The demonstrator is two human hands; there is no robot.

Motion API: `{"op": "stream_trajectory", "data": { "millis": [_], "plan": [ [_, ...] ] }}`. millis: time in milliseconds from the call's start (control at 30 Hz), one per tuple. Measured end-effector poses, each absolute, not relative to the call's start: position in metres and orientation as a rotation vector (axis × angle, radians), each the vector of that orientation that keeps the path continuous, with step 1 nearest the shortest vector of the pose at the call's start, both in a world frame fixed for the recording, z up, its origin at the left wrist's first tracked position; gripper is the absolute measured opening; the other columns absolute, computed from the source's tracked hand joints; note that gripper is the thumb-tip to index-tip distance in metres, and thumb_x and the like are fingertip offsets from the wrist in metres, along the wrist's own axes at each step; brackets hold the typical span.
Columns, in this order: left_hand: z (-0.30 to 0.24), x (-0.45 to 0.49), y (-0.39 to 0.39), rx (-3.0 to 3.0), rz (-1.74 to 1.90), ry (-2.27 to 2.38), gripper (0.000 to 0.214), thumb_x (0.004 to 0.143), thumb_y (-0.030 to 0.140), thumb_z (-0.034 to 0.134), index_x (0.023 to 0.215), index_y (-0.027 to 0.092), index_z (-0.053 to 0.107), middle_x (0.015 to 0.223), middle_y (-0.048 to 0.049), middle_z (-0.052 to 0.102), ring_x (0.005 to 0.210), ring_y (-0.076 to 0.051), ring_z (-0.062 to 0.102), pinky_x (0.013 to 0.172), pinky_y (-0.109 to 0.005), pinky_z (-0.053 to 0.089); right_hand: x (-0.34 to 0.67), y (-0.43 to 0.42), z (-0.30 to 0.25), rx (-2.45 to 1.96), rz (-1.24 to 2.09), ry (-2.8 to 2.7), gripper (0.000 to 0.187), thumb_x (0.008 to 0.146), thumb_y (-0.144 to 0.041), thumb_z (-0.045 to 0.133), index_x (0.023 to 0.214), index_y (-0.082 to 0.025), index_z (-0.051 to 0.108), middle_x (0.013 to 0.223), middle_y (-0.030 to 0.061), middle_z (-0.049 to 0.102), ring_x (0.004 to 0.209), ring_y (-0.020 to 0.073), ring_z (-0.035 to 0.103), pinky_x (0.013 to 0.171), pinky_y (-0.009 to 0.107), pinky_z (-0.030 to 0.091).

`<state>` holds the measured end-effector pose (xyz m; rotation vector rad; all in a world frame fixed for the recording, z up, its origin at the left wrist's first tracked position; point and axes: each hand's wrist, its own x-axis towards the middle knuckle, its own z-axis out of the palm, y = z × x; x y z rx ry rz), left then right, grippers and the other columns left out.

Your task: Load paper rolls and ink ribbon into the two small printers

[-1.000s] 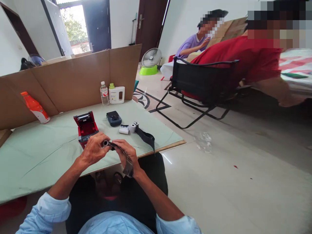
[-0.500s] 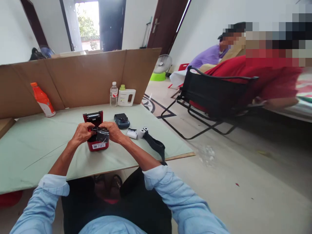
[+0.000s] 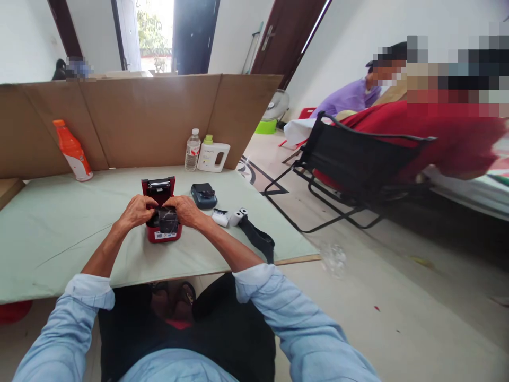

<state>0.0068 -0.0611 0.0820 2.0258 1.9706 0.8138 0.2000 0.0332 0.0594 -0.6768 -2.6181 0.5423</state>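
Observation:
A small red label printer point(image 3: 164, 236) stands on the table with its lid point(image 3: 158, 185) raised toward the back. Shiny black ribbon film point(image 3: 168, 219) spreads across its opening and hangs over the front edge, above a white sticker. My left hand point(image 3: 137, 210) is closed at the left side of the opening, its fingertips bent in at the film's end. On the right side my right hand point(image 3: 185, 210) pinches the other end. The fingertips are partly hidden inside the printer. Right of it sits a dark blue portable printer point(image 3: 204, 196).
White paper rolls point(image 3: 237, 217) and a black strap point(image 3: 258, 239) lie to the right. An orange bottle point(image 3: 73, 151), a clear bottle point(image 3: 193, 150) and a white jug point(image 3: 213, 157) stand along the cardboard screen point(image 3: 151, 122). A black folding chair point(image 3: 361, 159) with a seated person is at right.
Both hands have lowered the black film into the printer's opening; it now hangs flatter over the front. The whole view has shifted slightly.

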Motion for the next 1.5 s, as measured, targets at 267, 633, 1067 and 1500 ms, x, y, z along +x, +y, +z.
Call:
{"op": "stream_trajectory", "data": {
  "millis": [267, 633, 1067, 1500],
  "plan": [
    [0.068, -0.026, -0.045, 1.757, 1.344, 2.276, 0.041, 0.072, 0.020, 0.073, 0.113, 0.019, 0.072, 0.119, -0.0103, 0.071, 0.087, -0.022, 0.069, 0.090, -0.042, 0.059, 0.191, 0.031, 0.069, -0.722, 0.387, -2.767, 0.036, 0.094, -0.014, 0.059, 0.121, -0.024, 0.080, 0.124, 0.0073, 0.079, 0.116, 0.0246, 0.071, 0.094, 0.029, 0.049],
    [0.048, -0.045, -0.005, 1.636, 1.518, 1.783, 0.064, 0.067, 0.017, 0.074, 0.131, 0.017, 0.062, 0.126, -0.0120, 0.072, 0.110, -0.029, 0.074, 0.100, -0.049, 0.060, 0.190, 0.034, 0.074, -0.722, 0.329, -2.865, 0.043, 0.095, -0.014, 0.056, 0.131, -0.027, 0.076, 0.132, 0.0059, 0.077, 0.122, 0.0239, 0.069, 0.101, 0.030, 0.049],
    [0.062, -0.035, -0.016, 1.625, 1.472, 1.765, 0.049, 0.068, 0.020, 0.069, 0.117, 0.018, 0.064, 0.118, -0.0089, 0.075, 0.110, -0.027, 0.074, 0.097, -0.044, 0.060, 0.192, 0.027, 0.069, -0.641, 0.384, -2.793, 0.038, 0.093, -0.013, 0.058, 0.121, -0.026, 0.081, 0.120, 0.0061, 0.081, 0.111, 0.0234, 0.072, 0.094, 0.030, 0.050],
    [0.068, -0.023, -0.073, 1.832, 1.247, 1.675, 0.051, 0.080, 0.034, 0.069, 0.129, 0.020, 0.068, 0.137, -0.0121, 0.069, 0.129, -0.029, 0.065, 0.102, -0.045, 0.058, 0.215, -0.015, 0.013, -0.382, 0.026, -2.374, 0.038, 0.089, -0.003, 0.057, 0.116, -0.021, 0.077, 0.110, 0.0108, 0.070, 0.099, 0.0238, 0.061, 0.088, 0.036, 0.051]
  ]
}}
